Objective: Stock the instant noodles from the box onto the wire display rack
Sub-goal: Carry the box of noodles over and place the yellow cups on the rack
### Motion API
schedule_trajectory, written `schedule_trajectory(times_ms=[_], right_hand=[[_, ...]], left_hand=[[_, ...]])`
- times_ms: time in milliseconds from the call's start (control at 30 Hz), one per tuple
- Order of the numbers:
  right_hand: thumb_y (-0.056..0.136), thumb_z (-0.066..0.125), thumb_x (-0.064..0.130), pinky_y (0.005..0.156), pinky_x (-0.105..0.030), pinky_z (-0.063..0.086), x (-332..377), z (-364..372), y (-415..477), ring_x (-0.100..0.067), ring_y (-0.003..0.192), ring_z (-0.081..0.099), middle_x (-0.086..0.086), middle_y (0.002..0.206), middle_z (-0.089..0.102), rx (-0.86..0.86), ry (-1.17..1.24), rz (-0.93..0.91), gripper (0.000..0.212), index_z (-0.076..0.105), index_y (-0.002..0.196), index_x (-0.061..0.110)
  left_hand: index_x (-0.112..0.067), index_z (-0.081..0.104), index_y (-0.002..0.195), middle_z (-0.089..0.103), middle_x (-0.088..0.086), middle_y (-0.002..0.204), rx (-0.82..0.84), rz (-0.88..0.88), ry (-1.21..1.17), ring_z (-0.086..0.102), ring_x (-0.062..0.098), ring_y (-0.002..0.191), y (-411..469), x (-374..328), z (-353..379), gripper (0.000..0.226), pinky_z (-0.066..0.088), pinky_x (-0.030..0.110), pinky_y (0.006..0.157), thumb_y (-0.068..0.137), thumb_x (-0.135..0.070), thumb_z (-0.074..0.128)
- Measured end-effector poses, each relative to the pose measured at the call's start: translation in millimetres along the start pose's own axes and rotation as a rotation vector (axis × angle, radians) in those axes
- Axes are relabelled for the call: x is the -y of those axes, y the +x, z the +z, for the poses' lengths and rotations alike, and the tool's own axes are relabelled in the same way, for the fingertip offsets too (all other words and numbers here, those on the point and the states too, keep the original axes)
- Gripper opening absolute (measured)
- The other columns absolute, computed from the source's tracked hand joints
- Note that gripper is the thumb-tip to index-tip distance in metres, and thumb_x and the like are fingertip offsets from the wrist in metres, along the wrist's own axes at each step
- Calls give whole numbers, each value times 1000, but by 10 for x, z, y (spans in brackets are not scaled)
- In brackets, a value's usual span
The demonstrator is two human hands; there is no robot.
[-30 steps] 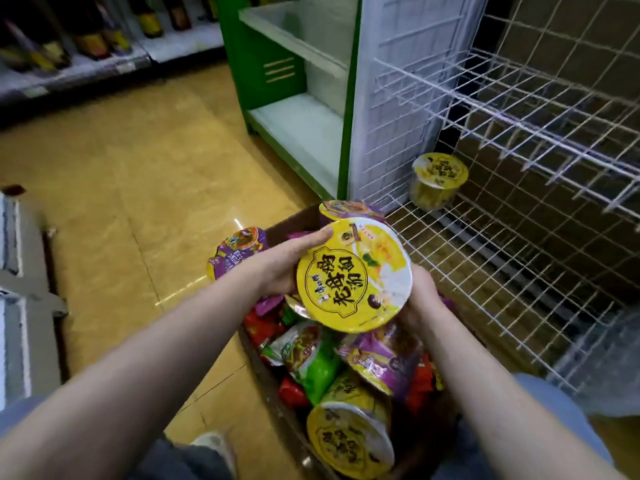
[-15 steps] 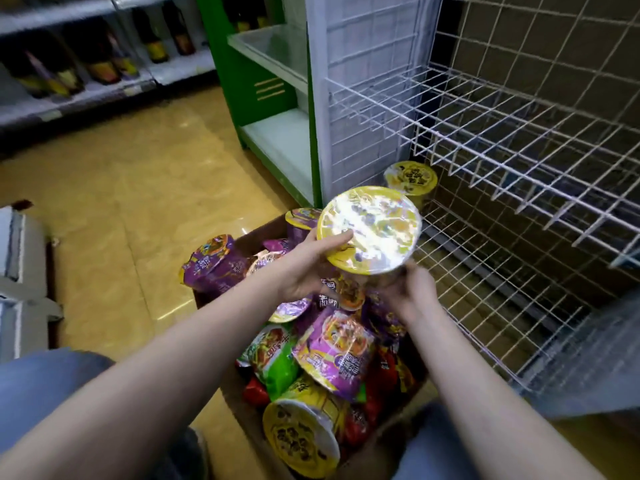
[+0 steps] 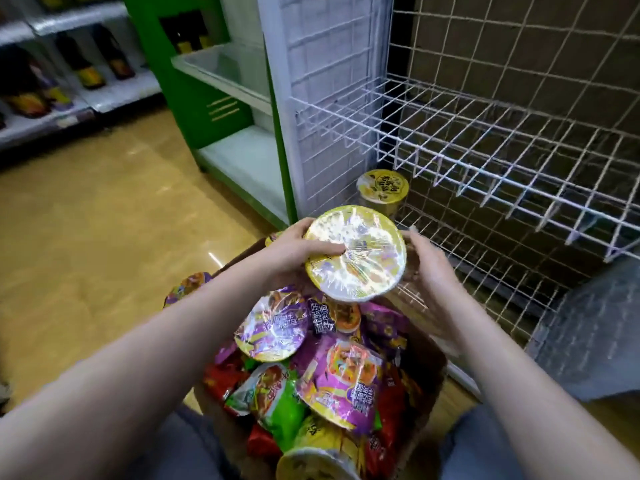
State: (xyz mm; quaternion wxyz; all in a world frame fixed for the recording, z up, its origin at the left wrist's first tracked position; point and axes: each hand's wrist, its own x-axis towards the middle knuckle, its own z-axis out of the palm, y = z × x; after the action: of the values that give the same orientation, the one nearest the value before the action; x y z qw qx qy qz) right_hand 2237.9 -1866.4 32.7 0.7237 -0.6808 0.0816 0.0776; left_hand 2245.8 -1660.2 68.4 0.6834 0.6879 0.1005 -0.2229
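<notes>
Left hand (image 3: 294, 251): thumb over lid, grips round yellow film-wrapped noodle bowl (image 3: 356, 252) above box, short of rack. Right hand (image 3: 426, 271): fingers spread beside bowl, blurred, contact unclear. White wire display rack (image 3: 433, 133): two shelves visible, one matching yellow bowl (image 3: 382, 188) stocked, lower shelf, left corner. Brown cardboard box (image 3: 429, 368): near full. Inside: at least three purple bowls (image 3: 343, 386), one yellow-lidded tub (image 3: 318, 459), one green pack (image 3: 277, 400); red packs (image 3: 221, 375) uncountable. Looks barely started.

Lone yellow noodle cup (image 3: 382, 190) on the wire rack (image 3: 468, 258) bottom shelf, cardboard box (image 3: 431, 370) on the floor (image 3: 104, 237)
</notes>
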Motion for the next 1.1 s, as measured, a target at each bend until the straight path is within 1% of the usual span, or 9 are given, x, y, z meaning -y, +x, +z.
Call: schedule_trajectory(times_ms=[133, 200, 267, 400, 533, 733, 867, 933, 1100], right_hand=[[77, 59, 53, 88, -32, 44, 60, 74, 108, -13, 92, 60, 6, 95, 66, -18, -109, -17, 41, 66, 102, 22], [83, 61, 41, 79, -24, 48, 54, 121, 146, -12, 89, 61, 6, 94, 65, -54, -49, 15, 44, 61, 116, 11], [90, 57, 27, 62, -22, 54, 1, 168, 171, -11, 82, 63, 1, 92, 67, -37, 10, 55, 33, 57, 116, 7], [89, 59, 29, 84, -42, 52, -86, 248, 237, -20, 98, 64, -4, 99, 70, -70, 28, 78, 35, 61, 114, 6], [81, 64, 44, 81, -38, 52, -192, 298, 386, -23, 109, 61, -2, 110, 69, -135, 84, 92, 45, 63, 116, 16], [50, 68, 69, 103, -54, 40, -323, 150, 560, -25, 117, 55, -1, 124, 63, -269, 161, 131, 74, 60, 115, 34], [84, 61, 45, 70, -37, 54, -427, 86, 681, -22, 92, 62, -5, 119, 62, -342, 184, 193, 44, 54, 121, 22], [88, 57, 42, 62, -33, 51, -456, 54, 716, -18, 81, 59, 0, 116, 58, -363, 197, 210, 39, 51, 120, 20], [82, 62, 49, 83, -45, 54, -606, 7, 955, -27, 93, 63, -7, 123, 59, -463, 280, 272, 59, 48, 131, 18]], left_hand=[[-13, 49, 118, 68, 11, 103, 74, 37, 86, 69, 21, 75, 234, -80, -94, 50, 58, 36, 69, 76, -11, 76], [-13, 46, 115, 67, 5, 93, 74, 59, 157, 66, 14, 64, 349, -132, -168, 45, 53, 27, 59, 79, -15, 73], [-13, 42, 112, 64, 5, 90, 58, 66, 219, 62, 14, 64, 470, -141, -257, 50, 46, 29, 57, 76, -21, 76], [-11, 40, 114, 63, 9, 94, 28, 63, 241, 60, 16, 66, 684, -101, -376, 61, 47, 28, 53, 73, -32, 79], [-13, 44, 100, 59, 7, 86, -85, 105, 161, 55, 18, 64, 944, -95, -267, 43, 44, 28, 54, 77, -34, 74], [-20, 53, 78, 60, 6, 82, -21, 148, 78, 56, 22, 68, 1279, -214, 6, 14, 53, 37, 65, 83, -25, 66], [-15, 55, 89, 52, 3, 69, 28, 177, 94, 47, 9, 48, 1516, -146, 56, 7, 39, 15, 42, 88, -15, 61], [-16, 53, 95, 56, 6, 80, 61, 163, 56, 48, 11, 58, 1590, -105, 90, 11, 42, 19, 49, 88, -13, 61], [-16, 53, 112, 59, 5, 98, 138, 149, 84, 55, 11, 77, 1901, -31, 227, 24, 44, 24, 67, 89, -15, 61]])
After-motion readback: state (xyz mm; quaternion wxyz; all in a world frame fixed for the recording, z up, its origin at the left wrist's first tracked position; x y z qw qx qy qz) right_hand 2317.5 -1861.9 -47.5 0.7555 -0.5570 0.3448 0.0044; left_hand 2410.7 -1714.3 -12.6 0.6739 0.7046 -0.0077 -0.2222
